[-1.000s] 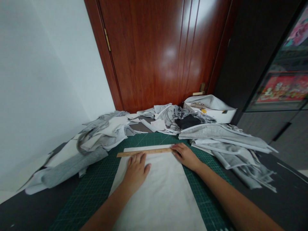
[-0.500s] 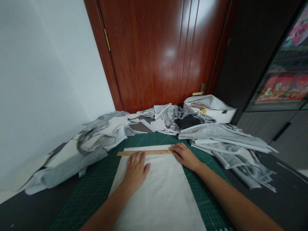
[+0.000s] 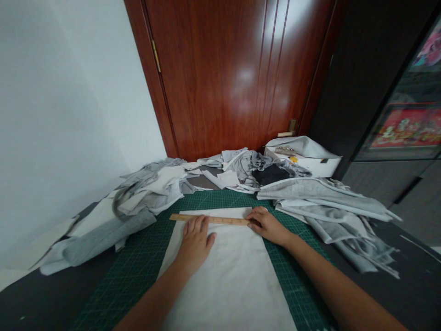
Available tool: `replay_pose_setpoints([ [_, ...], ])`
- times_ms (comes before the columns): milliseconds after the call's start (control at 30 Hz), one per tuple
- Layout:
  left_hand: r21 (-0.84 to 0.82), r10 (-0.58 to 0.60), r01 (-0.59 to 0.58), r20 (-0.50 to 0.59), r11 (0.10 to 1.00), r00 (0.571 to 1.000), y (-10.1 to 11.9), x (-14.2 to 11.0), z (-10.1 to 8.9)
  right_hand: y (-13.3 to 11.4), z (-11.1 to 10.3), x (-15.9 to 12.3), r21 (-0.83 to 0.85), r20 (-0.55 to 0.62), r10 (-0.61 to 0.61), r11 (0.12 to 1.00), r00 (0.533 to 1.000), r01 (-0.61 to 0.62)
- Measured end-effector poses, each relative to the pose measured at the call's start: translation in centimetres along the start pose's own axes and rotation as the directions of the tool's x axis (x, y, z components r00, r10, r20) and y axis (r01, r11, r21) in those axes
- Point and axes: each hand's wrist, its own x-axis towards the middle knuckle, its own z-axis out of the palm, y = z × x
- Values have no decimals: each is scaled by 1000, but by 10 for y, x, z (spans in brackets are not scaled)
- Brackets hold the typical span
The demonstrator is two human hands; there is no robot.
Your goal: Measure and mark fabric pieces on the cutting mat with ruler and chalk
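Note:
A white sheet of fabric lies flat on a green cutting mat. Across its far end lies a wooden ruler. My left hand rests flat on the fabric with fingers spread, its fingertips touching the ruler's near edge. My right hand is at the ruler's right end, its fingers curled round that end and resting on the fabric.
Heaps of grey and white cloth lie left of the mat, more grey cloth to the right. A white box stands at the back right before a brown door. A dark cabinet is on the right.
The ruler's right end has shifted slightly toward me, so it now slants the other way. Both hands stay where they were; the view moved a little.

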Motion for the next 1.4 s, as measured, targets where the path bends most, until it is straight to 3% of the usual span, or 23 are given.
replay_pose_setpoints([
  [233,-21,-86,84,-80,996,993,-22,9,-5,-5,-6,-2,23,32,9,1000,999,-10],
  [400,-33,-204,202,-65,979,977,-54,19,-3,9,4,2,-40,-107,103,993,989,-108],
  [533,-37,-193,194,33,980,981,-77,33,-1,19,6,12,-152,-142,280,942,950,-300],
  [733,-29,-128,135,184,990,975,-99,65,-3,19,-3,38,-255,7,416,880,909,-401],
  [867,-18,-114,120,184,993,976,-106,91,-3,26,-11,63,-296,-33,485,830,874,-472],
  [1000,17,-166,165,88,986,982,-95,112,1,28,-10,86,-294,-119,518,796,847,-529],
  [1100,6,-161,161,50,987,986,-73,110,5,20,2,89,-258,-57,395,881,917,-396],
  [1167,-34,-117,119,62,992,991,-55,95,5,13,13,86,-240,28,256,940,966,-242],
  [1233,-157,-10,23,81,987,997,-37,70,1,8,21,80,-241,80,194,956,978,-170],
  [1400,-324,145,-87,159,942,977,0,1,-19,9,24,78,-189,108,261,953,959,-237],
])
